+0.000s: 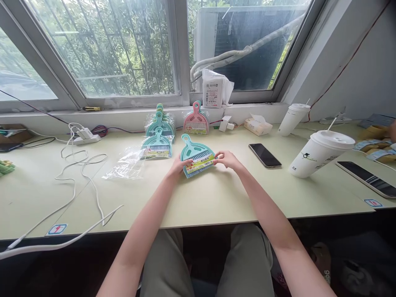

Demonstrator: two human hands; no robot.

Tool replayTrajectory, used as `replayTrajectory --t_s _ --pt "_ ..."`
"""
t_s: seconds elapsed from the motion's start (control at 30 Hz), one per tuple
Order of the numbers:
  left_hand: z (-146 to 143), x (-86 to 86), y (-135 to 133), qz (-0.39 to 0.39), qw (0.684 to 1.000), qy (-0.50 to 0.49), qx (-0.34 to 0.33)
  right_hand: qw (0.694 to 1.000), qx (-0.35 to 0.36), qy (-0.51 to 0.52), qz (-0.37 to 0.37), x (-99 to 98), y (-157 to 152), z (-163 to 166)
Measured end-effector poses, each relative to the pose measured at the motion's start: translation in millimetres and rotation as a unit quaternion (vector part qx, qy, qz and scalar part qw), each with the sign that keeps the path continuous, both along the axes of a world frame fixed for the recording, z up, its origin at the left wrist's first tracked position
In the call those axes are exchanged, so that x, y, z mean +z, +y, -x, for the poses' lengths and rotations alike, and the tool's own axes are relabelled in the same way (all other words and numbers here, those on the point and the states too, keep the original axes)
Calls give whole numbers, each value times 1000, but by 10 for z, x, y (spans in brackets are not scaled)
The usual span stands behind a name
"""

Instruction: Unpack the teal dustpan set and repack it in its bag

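A teal mini dustpan with a brush and a paper label (196,154) lies on the pale green table (216,198) in front of me. My left hand (178,166) grips its lower left corner, fingers closed on the edge. My right hand (227,158) pinches its right side by the label. To the left lies an empty clear plastic bag (126,165). Behind it a bagged teal dustpan (157,146) lies flat, with more teal ones (161,123) stacked behind and a pink one (196,120) leaning on the sill.
A black phone (265,155) lies right of my hands. Two white paper cups with straws (318,152) (293,119) stand further right, beside another phone (368,178). White cables (77,181) and a charger (86,135) cover the left. Tissues (257,125) sit by the window.
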State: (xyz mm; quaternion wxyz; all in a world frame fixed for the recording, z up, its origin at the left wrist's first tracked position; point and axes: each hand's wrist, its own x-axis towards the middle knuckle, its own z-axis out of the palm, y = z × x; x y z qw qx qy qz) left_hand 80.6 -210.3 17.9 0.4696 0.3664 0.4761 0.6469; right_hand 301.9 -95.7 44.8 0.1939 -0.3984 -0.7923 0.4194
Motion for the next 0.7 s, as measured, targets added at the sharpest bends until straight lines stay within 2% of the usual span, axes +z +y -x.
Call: replayTrajectory --t_s 0.03,0.1,0.17,0.23,0.3,0.37,0.47,0.57,0.7 --pt "3 -3 9 -3 1000 -2 2 1000 -18 11 -18 11 -22 12" --pt "0 -11 24 -4 1000 -10 18 990 -100 68 -77 17 -70 54" --pt "-19 -15 29 -3 998 -25 53 958 -205 154 -131 -11 -117 117" --pt "-52 -11 21 -9 994 -41 98 936 -249 225 -108 -76 -159 201" --pt "-91 1 3 -24 989 -48 141 937 -221 269 -3 -164 -202 302" --pt "-125 17 -15 -46 982 -40 178 933 -151 303 122 -247 -245 408" --pt "-159 27 -28 -63 974 -26 215 900 -35 358 244 -317 -306 539" --pt "-186 9 -18 -68 974 -12 215 875 33 383 293 -331 -353 593" --pt "-218 -27 8 -81 976 39 198 872 20 387 298 -351 -381 578"
